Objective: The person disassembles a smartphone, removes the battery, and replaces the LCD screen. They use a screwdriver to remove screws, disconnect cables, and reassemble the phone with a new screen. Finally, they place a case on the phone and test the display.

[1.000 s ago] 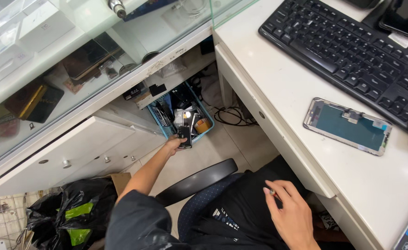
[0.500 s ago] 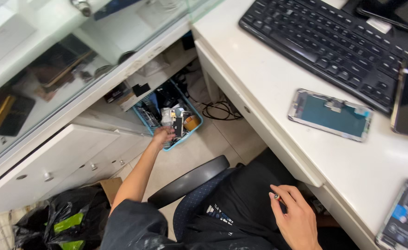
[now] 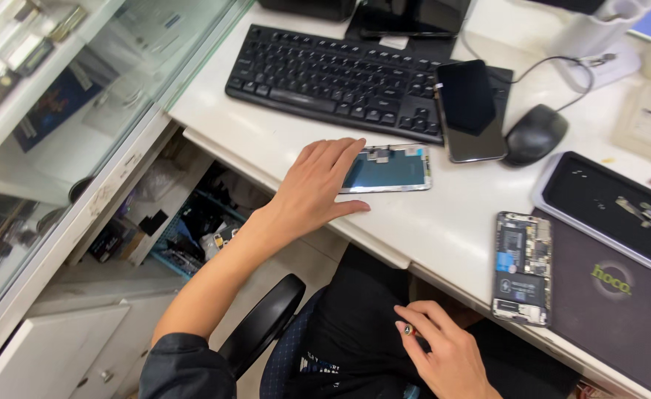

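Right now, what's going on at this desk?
A seated person's left hand lies flat on the white desk, fingers touching a detached phone screen in front of the black keyboard. The right hand rests in the lap, pinching something small that I can't identify. An opened phone lies to the right, untouched.

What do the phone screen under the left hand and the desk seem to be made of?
The phone screen looks like glossy glass in a thin pale frame: it reflects light, with a small metal-looking part at its top edge. The left hand rests on its end. The desk looks like smooth matte off-white laminate, though this is uncertain.
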